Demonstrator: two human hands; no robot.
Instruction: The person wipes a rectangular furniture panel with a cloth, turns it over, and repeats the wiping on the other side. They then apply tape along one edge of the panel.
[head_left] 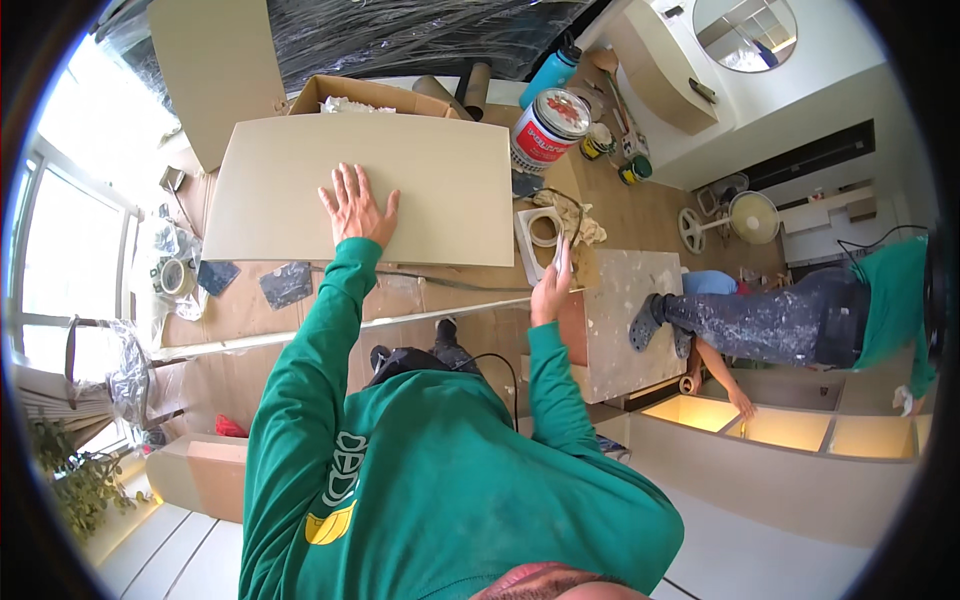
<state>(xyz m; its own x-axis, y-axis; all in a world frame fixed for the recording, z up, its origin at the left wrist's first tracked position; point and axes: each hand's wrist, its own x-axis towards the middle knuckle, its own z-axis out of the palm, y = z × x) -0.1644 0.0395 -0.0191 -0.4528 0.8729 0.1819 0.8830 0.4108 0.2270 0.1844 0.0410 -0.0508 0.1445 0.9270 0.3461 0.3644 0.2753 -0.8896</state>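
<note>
My left hand [357, 208] lies flat with fingers spread on a large beige panel [450, 190], which rests on the work table. To the right of the panel, my right hand [550, 292] is closed around a thin pale object [562, 250] seen nearly edge-on; its kind cannot be made out. Just beyond that hand are a roll of tape [543, 231] on a white piece and a crumpled cream cloth [590, 229]. A large paint can [549, 130] with a red and white label stands near the panel's far right corner.
Behind the panel sit an open cardboard box [395, 97] and a blue bottle [552, 75]. Dark sandpaper sheets [286, 286] lie along the near edge. At right, a person in paint-spotted trousers [765, 318] stands on a board [630, 330]; another person's hand [741, 402] reaches into lit shelving.
</note>
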